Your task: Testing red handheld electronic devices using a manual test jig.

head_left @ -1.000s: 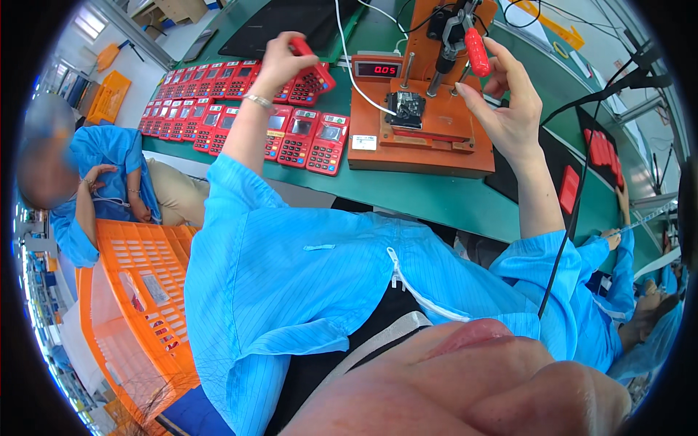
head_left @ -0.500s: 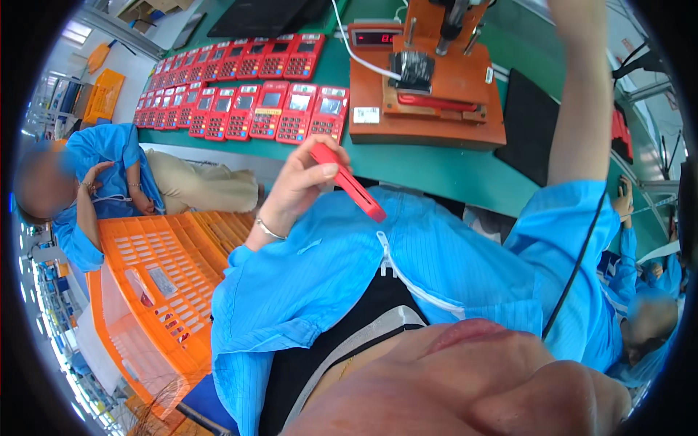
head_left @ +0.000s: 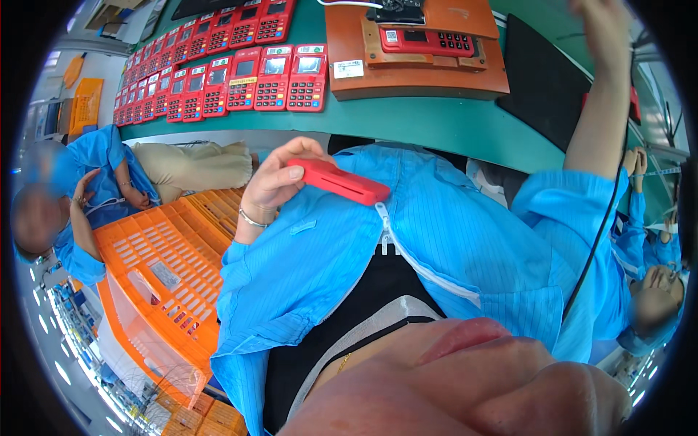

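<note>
Green table [head_left: 451, 132] under 2 terminal rows [head_left: 217, 91], orange fixture [head_left: 422, 83]

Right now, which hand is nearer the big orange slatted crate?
Left. The left hand is close, above and right of the crate; the right hand is far off, at the picture's upper right.

Left hand [head_left: 282, 173] gripping, right hand [head_left: 603, 16] stretched forward

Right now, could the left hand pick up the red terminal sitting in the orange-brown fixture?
Probably not without putting something down: the left hand holds a red handheld unit, so its grip is taken. The red terminal itself shows its keypad uncovered.
</note>
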